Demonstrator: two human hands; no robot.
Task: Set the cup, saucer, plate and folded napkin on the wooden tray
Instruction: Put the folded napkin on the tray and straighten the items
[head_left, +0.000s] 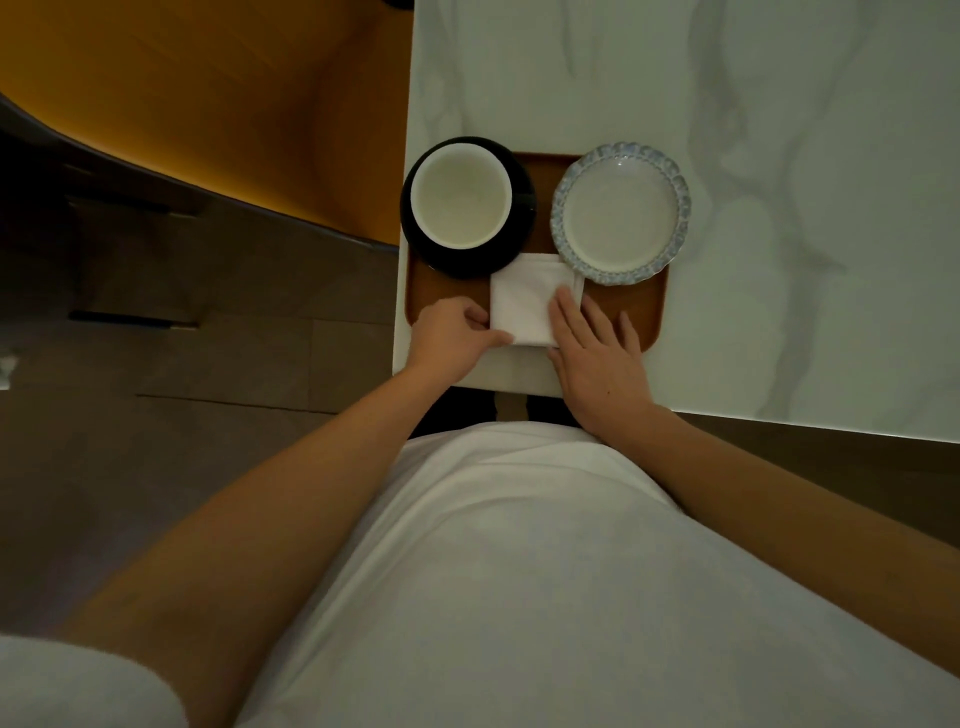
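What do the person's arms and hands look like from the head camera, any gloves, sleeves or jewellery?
Both arms are bare from wrist to upper arm. The left hand and right hand wear no gloves, and no rings, watch or bracelets show. A short white sleeve appears at the left shoulder, part of a white T-shirt.

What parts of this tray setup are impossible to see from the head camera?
- Wooden tray: its far corners lie under the black saucer and plate.
- Saucer's middle: hidden by the cup.
- Folded napkin: side edges covered by the left hand and right hand.
- Napkin's fold count: too dim to tell.
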